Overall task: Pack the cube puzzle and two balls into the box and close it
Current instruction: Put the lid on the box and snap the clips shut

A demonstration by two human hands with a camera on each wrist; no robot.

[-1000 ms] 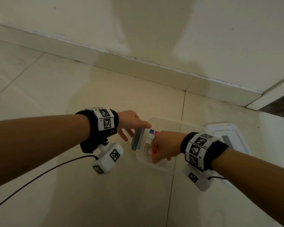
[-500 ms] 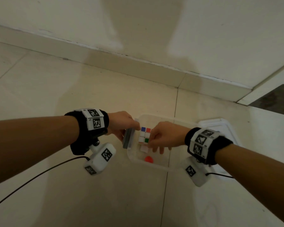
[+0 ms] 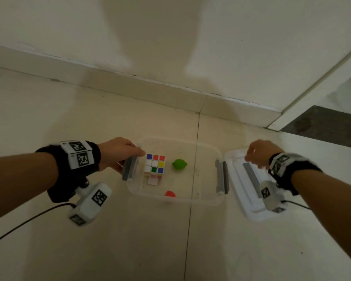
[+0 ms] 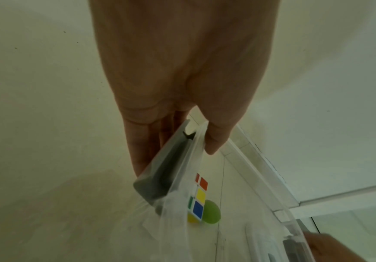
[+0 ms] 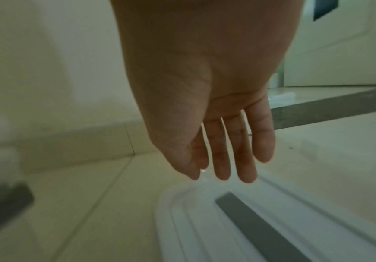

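The cube puzzle (image 3: 154, 166) sits inside the clear box (image 3: 201, 196), at its left end, just past the tip of the left thumb; its top shows blue, red, white, yellow and green stickers. The green ball (image 3: 179, 164) lies on the box floor just beyond the cube, on the side away from the left fingers, apart from it in the head view. The red ball (image 3: 170, 194) rests against the near wall of the box, nearer the person than the cube and apart from both other things.

The left hand (image 3: 121, 154) grips the left end of the box: its thumb reaches over the rim toward the cube, while its fingers (image 4: 141, 152) lie straight down the outside, behind the grey latch (image 3: 129, 167) hinged there (the wrist view shows the rim and latch pinched between thumb and fingers).

The right hand (image 3: 259, 153) hovers over the far end of the white lid (image 3: 243, 197), which lies flat on the tiled floor (image 3: 130, 240) just beside the right end of the box. Its fingers (image 5: 245, 159) hang loose and nearly straight, slightly spread, holding nothing; their tips are just above the lid's rim, and I cannot tell whether they touch it. A grey strip (image 5: 261, 228) runs along the lid below the fingertips.
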